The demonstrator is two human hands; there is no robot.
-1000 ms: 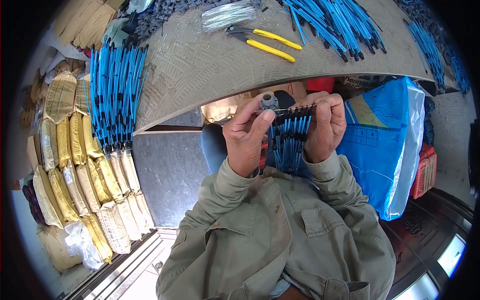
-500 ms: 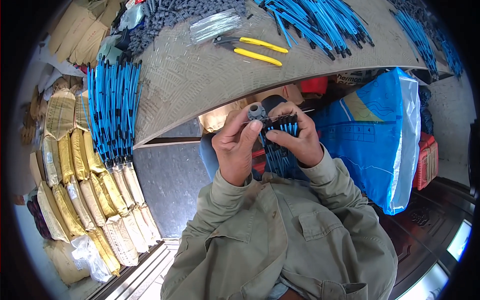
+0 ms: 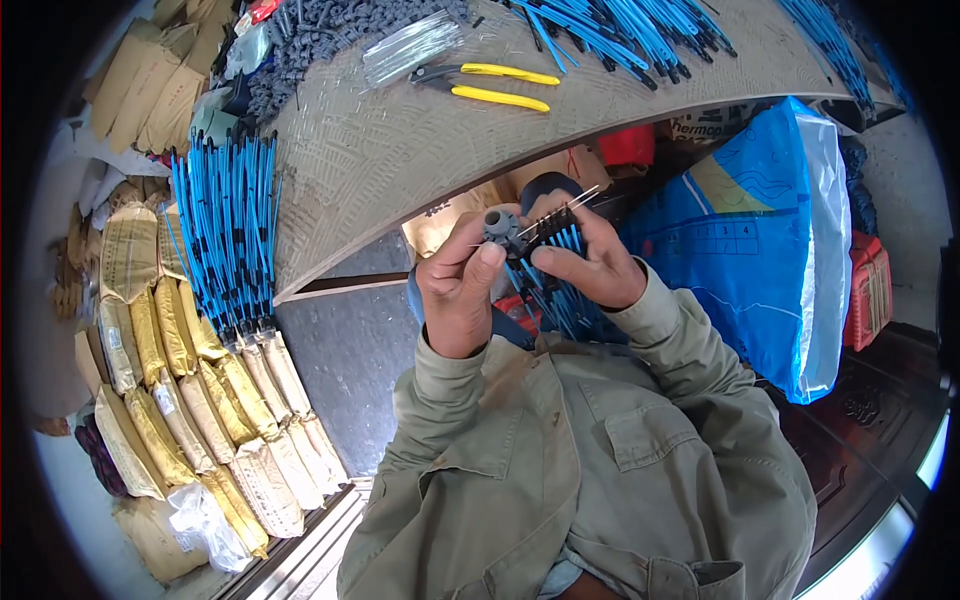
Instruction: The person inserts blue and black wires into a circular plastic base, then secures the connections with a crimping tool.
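My left hand grips a dark grey plastic hub with a round hole in its top, pinched between thumb and fingers. Close beside it, my right hand is closed on a row of blue rods with black ends. Thin metal wires run along the black ends and stick out past my right fingers. More blue rods hang in a bunch below both hands, over my lap. Whether the wires enter the hub is too small to tell.
On the table ahead lie yellow-handled pliers, a bundle of metal wires, heaped grey hubs and blue rods. A large blue bag stands at the right. Packed sacks and upright blue rods are at the left.
My right hand has tilted, and the wires now slant up and away at the right. The hub has turned slightly in my left hand. The whole view has shifted a little.
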